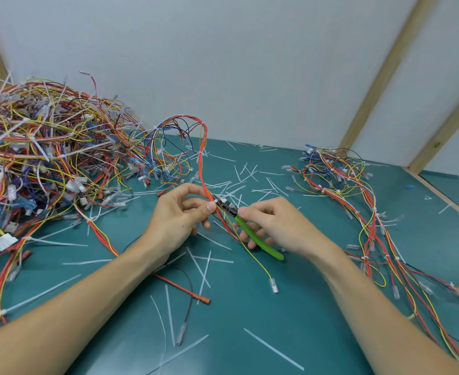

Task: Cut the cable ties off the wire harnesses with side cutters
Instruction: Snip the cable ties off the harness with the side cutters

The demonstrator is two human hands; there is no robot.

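Observation:
My left hand (181,215) pinches a red and yellow wire harness (203,158) that arches up from the green mat and comes down between my hands. A white cable tie (215,203) on the harness sits right at my left thumb. My right hand (271,221) grips the green-handled side cutters (252,235). The cutters' metal jaws (224,203) point left and touch the harness at the tie. Whether the jaws are around the tie I cannot tell.
A big tangled heap of wire harnesses (41,147) fills the left of the green mat (250,320). A smaller bundle (358,198) trails down the right side. Several cut white tie pieces (250,174) lie scattered about. Wooden posts (385,74) rise at the back right.

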